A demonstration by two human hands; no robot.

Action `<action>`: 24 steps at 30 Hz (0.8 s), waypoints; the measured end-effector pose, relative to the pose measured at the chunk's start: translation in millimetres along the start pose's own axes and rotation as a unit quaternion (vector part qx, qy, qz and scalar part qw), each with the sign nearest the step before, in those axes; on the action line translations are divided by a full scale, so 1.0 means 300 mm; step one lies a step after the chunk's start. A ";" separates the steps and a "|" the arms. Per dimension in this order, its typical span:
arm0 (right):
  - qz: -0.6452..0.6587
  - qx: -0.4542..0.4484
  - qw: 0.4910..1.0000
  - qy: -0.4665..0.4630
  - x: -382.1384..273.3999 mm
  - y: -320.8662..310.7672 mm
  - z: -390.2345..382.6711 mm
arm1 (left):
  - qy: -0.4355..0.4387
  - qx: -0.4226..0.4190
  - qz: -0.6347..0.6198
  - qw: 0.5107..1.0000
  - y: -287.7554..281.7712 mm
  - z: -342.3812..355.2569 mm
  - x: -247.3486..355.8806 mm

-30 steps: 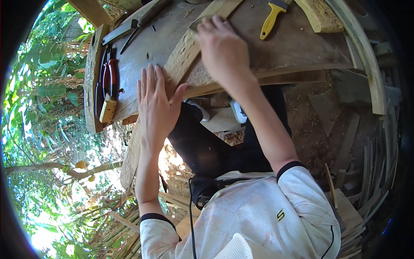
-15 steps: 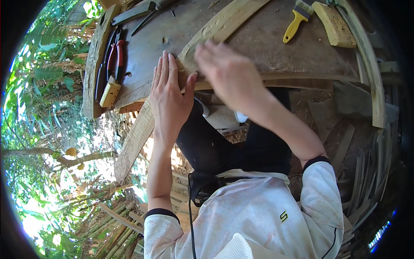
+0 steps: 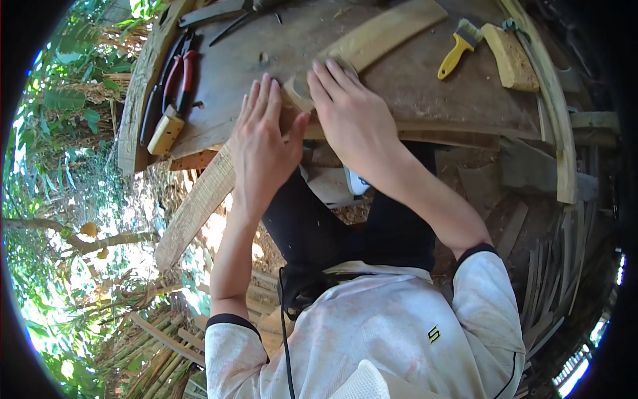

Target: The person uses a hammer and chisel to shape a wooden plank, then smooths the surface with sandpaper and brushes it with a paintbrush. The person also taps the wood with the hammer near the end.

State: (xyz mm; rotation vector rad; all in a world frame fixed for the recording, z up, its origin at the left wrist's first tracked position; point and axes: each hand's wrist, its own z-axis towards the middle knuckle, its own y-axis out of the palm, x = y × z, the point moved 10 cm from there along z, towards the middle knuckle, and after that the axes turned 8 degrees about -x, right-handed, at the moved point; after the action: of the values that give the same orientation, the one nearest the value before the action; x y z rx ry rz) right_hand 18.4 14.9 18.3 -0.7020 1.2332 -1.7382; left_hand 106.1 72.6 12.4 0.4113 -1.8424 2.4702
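Observation:
My left hand [image 3: 266, 136] lies flat with its fingers stretched over a curved wooden board [image 3: 392, 30] near the bench's front edge. Close by, my right hand [image 3: 352, 110] rests its extended fingertips on the same board. A pale brownish edge shows around those fingertips; whether a thin pad or sheet lies under them I cannot make out. A flat wooden strip [image 3: 196, 209] sticks out past the bench at the lower left, beneath my left wrist. My left hand hides whether strip and board are one piece.
Red-handled pliers [image 3: 179, 80] and a small wooden block [image 3: 166, 132] lie on the bench [image 3: 259, 40] at left. A yellow paintbrush [image 3: 457, 54] and a thick wood piece [image 3: 510, 58] are at right. Wooden rails [image 3: 565, 143] flank the bench; wood strips [image 3: 551, 266] stand at lower right.
My right hand was blurred with motion and now looks sharp, its fingertips slightly farther right along the board. The view has turned a little, and the board's far end now shows. My left hand stays put.

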 end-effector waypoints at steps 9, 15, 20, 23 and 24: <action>0.050 -0.020 0.999 -0.006 -0.051 0.016 -0.013 | -0.007 0.011 0.011 1.000 0.025 0.006 -0.012; 0.170 -0.008 0.984 0.053 0.153 0.004 0.007 | -0.016 -0.018 -0.079 0.997 -0.021 -0.006 -0.039; 0.210 -0.024 0.971 0.116 0.197 0.014 0.027 | -0.116 -0.014 0.024 0.993 -0.084 -0.216 -0.177; 0.156 -0.028 0.977 0.139 0.121 0.046 0.015 | -0.181 0.002 -0.018 0.983 -0.138 -0.334 -0.228; 0.117 -0.025 0.983 0.140 0.067 0.054 0.008 | -0.218 -0.003 -0.049 0.975 -0.139 -0.362 -0.242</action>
State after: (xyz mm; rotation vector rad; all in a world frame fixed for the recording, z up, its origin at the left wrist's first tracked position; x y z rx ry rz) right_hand 16.4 -6.2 3.3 -0.3290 1.4909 -1.6514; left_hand 163.0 197.2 6.1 1.0916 -1.9039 2.4505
